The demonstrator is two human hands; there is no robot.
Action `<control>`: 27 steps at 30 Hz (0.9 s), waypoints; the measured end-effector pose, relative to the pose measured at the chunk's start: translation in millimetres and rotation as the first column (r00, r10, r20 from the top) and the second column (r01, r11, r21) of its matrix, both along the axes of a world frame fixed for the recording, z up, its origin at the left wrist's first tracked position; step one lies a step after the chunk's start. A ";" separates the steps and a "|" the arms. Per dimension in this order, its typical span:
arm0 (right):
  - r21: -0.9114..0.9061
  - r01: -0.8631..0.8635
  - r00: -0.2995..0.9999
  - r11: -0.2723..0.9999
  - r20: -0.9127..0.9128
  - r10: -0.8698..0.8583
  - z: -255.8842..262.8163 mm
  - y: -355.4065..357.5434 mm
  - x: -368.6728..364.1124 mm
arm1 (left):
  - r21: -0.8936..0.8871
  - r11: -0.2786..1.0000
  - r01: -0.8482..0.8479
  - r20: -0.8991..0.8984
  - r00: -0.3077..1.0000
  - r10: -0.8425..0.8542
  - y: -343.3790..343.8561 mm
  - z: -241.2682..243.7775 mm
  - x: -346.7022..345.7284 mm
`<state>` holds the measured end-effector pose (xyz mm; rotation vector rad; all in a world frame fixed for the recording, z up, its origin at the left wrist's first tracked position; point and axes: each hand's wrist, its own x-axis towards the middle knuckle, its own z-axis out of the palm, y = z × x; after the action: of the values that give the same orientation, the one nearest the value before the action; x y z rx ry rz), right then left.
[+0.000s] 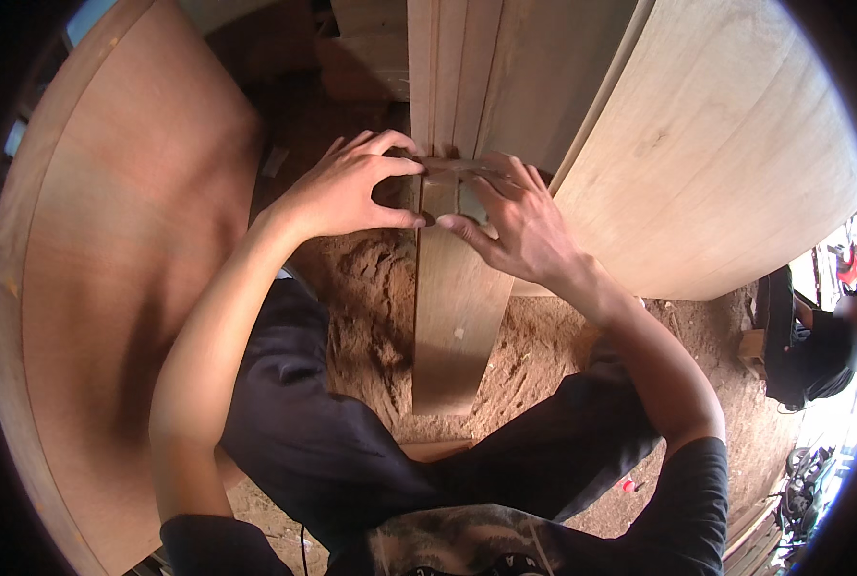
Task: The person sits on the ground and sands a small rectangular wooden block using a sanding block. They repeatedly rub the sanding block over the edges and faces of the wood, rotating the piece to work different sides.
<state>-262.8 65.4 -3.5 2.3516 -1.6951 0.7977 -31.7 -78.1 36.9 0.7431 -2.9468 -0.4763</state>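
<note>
A long narrow wooden board [461, 317] runs away from me between my knees. My left hand [353, 180] is at its left edge, fingers curled and thumb apart from them, with the fingertips at one end of a thin flat piece [457, 167] lying across the board. My right hand [525, 216] bends over the other end of that piece, its thumb pointing left above the board. The thin piece is blurred and partly covered by fingers, so its kind is unclear. A greyish patch [473, 201] shows beneath my right fingers.
A large curved wooden panel [140, 216] stands on my left, and a broad pale wood panel [709, 144] on my right. Grooved wooden boards [464, 72] rise ahead. Sawdust [371, 295] covers the ground. A person in dark clothes [810, 353] and a motorcycle [806, 482] are at far right.
</note>
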 end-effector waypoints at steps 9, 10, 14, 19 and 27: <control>0.087 -0.002 0.999 0.996 -0.047 0.006 -3.9 -8.6 -10.6 | 0.104 0.995 0.007 -0.022 1.000 -0.005 -2.3 -7.4 3.8; 0.081 -0.001 0.999 0.997 -0.047 0.005 -4.1 -9.7 -9.7 | 0.128 0.992 0.019 -0.030 0.999 -0.015 -4.5 -7.0 2.9; 0.069 -0.084 0.996 0.994 0.032 0.082 -8.6 -17.9 -10.0 | 0.144 0.989 0.033 -0.069 0.997 -0.023 -9.3 -11.3 2.4; 0.150 -0.103 0.991 0.983 0.106 0.088 10.7 -15.6 -22.3 | 0.104 0.994 0.026 -0.120 0.993 -0.014 -8.4 -17.2 2.0; 0.179 -0.159 0.979 0.971 0.157 0.132 13.0 -25.7 -14.2 | 0.009 0.997 -0.082 -0.151 0.985 0.083 -0.8 -17.2 -11.6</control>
<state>-277.0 39.7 9.5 2.6328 -1.7411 0.8850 -43.3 -79.0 19.7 0.7884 -2.7641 -0.5063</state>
